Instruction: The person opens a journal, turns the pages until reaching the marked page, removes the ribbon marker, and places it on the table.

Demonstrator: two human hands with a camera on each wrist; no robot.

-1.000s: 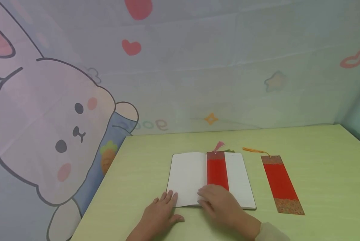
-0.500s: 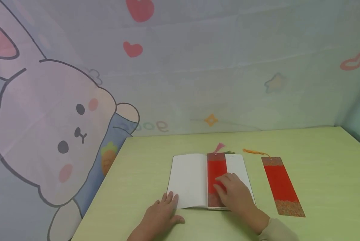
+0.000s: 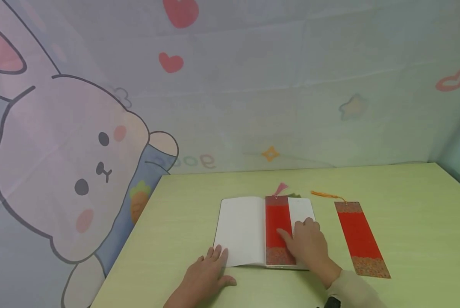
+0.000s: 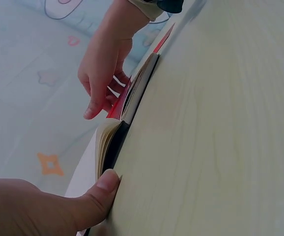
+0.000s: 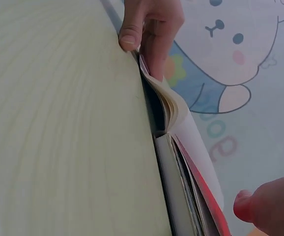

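An open notebook (image 3: 240, 231) with blank white pages lies on the table. On its right page lies a red bookmark (image 3: 278, 222) with brownish patterned ends and a pink tassel (image 3: 281, 188) past the top. My left hand (image 3: 204, 273) rests flat at the lower left corner of the left page; its thumb (image 4: 105, 189) lies along the lower edge in the left wrist view. My right hand (image 3: 310, 246) is over the right page, its thumb reaching left over the bookmark. In the left wrist view, its fingers (image 4: 117, 86) are loosely bent behind the bookmark's edge.
To the right of the notebook, a second red bookmark (image 3: 358, 235) with an orange tassel (image 3: 324, 194) lies on the pale green table (image 3: 414, 214). A bit of green tassel (image 3: 294, 195) shows at the notebook's top edge. A cartoon-printed cloth (image 3: 234, 107) hangs behind the table.
My right hand has moved right from the page gutter and the bookmark's lower end to the right page, uncovering most of the bookmark. My left hand has stayed in place.
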